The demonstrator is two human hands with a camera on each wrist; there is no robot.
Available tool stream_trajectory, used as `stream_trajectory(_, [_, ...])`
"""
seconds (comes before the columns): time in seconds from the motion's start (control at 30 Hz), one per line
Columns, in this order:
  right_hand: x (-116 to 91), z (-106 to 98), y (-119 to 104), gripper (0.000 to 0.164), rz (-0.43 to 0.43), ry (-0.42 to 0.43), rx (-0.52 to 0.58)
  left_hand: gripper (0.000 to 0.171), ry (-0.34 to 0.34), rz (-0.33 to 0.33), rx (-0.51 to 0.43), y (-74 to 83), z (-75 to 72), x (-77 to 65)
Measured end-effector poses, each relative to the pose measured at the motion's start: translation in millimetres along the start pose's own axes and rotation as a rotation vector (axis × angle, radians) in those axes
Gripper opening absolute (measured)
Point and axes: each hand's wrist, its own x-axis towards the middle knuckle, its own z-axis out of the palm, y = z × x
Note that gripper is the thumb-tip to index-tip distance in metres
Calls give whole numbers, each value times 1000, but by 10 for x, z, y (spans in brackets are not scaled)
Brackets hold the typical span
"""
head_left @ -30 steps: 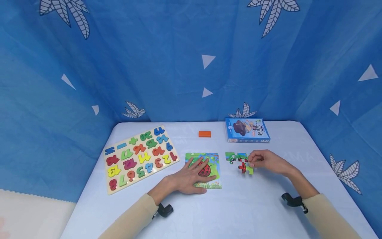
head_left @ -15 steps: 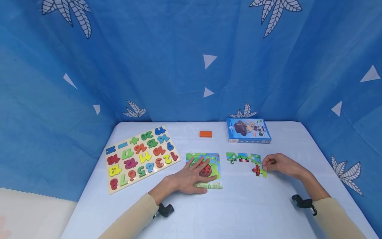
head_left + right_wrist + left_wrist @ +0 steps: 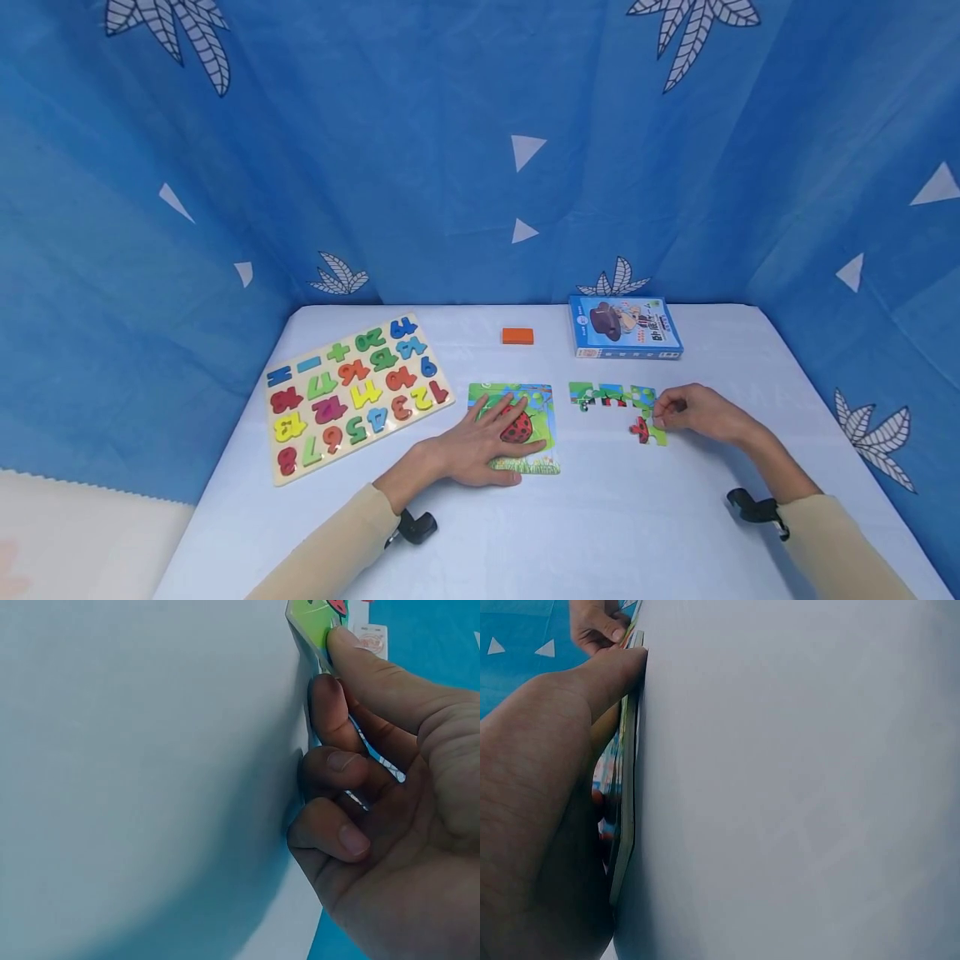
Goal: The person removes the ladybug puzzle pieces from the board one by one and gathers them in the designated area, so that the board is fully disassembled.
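My left hand (image 3: 472, 450) lies flat with spread fingers on a square ladybug picture puzzle (image 3: 546, 421). In the left wrist view its thumb reaches along the thin edge of the puzzle. To the right, my right hand (image 3: 697, 414) pinches a green and red puzzle piece (image 3: 658, 436) between thumb and index finger. The right wrist view shows the thumb on top of the piece's green corner, the other fingers curled below. Just behind that piece, several loose pieces form a row on the table, among them a green one (image 3: 579, 392) and a blue-green one (image 3: 642, 395).
On the left lies a wooden number board (image 3: 306, 471) filled with coloured numerals. An orange block (image 3: 517, 337) sits behind the ladybug puzzle. A blue game box (image 3: 628, 327) lies at the back right, near the blue curtain (image 3: 450, 208).
My right hand has moved right with its piece, uncovering the row of loose pieces, then slightly back left. The row's right-hand piece now lies farther right. My left hand stays on the puzzle.
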Motion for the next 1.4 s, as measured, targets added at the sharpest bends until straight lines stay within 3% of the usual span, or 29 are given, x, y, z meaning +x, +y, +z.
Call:
stream_trajectory(0.37, [-4,-5,-56,10,-19,21,-49,59,-6,-4,13,14,-9,-5])
stream_trajectory(1.4, [28,6,-36,10,-21,12,-38,60,-12,-14,28,16,-9,-3])
